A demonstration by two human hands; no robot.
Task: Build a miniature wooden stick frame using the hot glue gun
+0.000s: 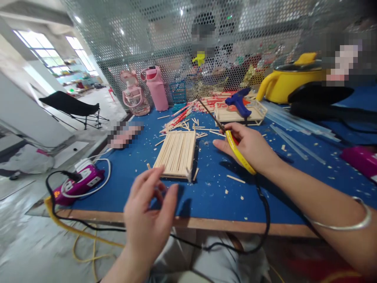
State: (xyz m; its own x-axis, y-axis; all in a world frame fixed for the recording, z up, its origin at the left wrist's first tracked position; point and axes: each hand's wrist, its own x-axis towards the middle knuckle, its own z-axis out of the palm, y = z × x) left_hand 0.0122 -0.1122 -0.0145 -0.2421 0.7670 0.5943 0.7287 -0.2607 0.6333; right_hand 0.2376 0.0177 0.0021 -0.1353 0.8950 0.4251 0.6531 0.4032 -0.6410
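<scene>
My left hand [149, 212] is at the table's front edge, fingers apart and holding nothing. Its index fingertip overlaps the near left corner of a flat panel of pale wooden sticks [176, 151]; whether it touches is unclear. The panel's near right corner carries a whitish, glue-like blob [188, 173]. To the right of the panel, my right hand [247, 147] is closed around a soldering iron [240, 155] with a yellow handle, a thin dark rod and a black cord. Its rod points up and away to the left, above the table.
Loose sticks [203, 128] and red-printed sticks [185, 114] lie behind the panel. A blue glue gun [240, 104] rests on a stick-built tray [222, 114]. Clear glue sticks [297, 122], a yellow pot [282, 84], pink bottle [157, 90] and purple power strip [94, 177] surround them.
</scene>
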